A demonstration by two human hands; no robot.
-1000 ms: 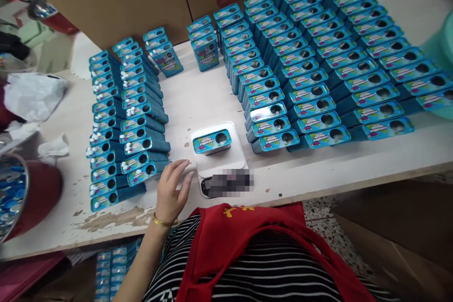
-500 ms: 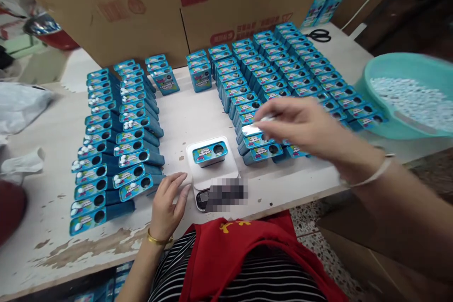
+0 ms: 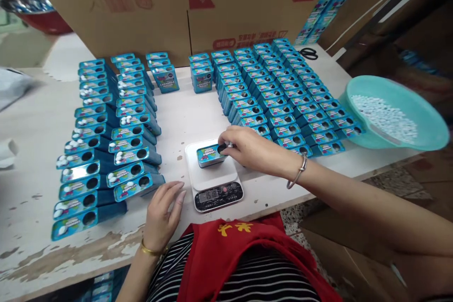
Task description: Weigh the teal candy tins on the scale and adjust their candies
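1 head view, close, forward and down over the table (image 3: 31,132).

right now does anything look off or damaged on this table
Only the table itself: its white surface is worn away in brown patches along the near left edge. The blue tins stand in tidy rows, and the tin under the right hand sits squarely on the scale.

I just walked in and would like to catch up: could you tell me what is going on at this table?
A person's right hand pinches small white pieces over the hole of a blue tin on a digital scale. The left hand rests flat on the table beside it. Rows of tins stand on both sides, and a teal basin of white pieces sits at the right.
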